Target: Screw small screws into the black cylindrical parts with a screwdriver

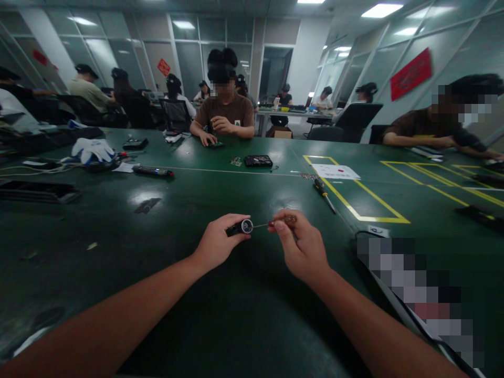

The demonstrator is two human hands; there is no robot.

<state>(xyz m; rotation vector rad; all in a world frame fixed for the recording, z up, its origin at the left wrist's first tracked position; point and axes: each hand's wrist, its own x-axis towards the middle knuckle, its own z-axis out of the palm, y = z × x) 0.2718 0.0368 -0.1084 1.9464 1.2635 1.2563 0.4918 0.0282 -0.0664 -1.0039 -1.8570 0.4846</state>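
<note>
My left hand (pixel 216 240) is closed around a small black cylindrical part (pixel 247 226). Its round end has a silver rim and faces me, with inner detail too small to make out. My right hand (pixel 302 247) grips a small screwdriver (pixel 271 223) by its reddish-brown handle. The thin metal shaft points left, and its tip meets or nearly meets the rim of the cylindrical part; contact is not clear. Both hands are held above the green table (pixel 189 325).
Beyond my hands lie a black-and-yellow screwdriver (pixel 325 194), a black device case (pixel 258 160) and a dark pen-like tool (pixel 153 171). White gloves (pixel 93 151) rest at left. Yellow tape (pixel 381 219) marks the right side. Co-workers sit opposite and at right.
</note>
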